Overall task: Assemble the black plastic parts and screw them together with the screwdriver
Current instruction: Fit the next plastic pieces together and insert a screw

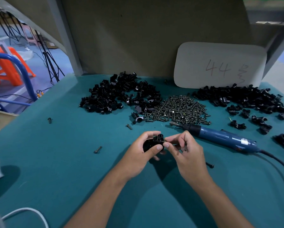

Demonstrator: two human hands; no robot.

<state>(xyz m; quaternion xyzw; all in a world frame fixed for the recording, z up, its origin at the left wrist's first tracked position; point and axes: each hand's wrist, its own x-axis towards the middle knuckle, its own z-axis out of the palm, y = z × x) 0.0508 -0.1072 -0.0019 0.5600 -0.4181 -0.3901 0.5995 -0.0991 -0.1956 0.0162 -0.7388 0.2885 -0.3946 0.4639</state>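
Just short of the screw pile [177, 109] on the green table [64, 145], we hold a black plastic part [154, 143] in our left hand [138, 155], fingers and thumb curled round it so that its round collar sticks up between them. Our right hand [185, 150] meets it from the other side, thumb and forefinger pinching a small screw [165, 141] against the part's edge; both grips are closed on what they hold, and the two hands touch at the fingertips. Beyond the right hand, nearer the screw pile, the blue electric screwdriver [220, 137] lies flat on the table, its bit end pointing toward the pile's front edge and its black cord [279, 163] trailing off to the right. Left of the screw pile we see one heap of black parts [115, 94], touching the pile at its left side, and right of the pile a second heap [243, 97] with several pieces scattered loose in front of it. Behind the screw pile a white card [220, 66] marked 44 leans against the back panel. A few stray screws [97, 149] lie well to the left of the pile and nearer to us, and a white cable [31, 213] loops at the table's near left corner.
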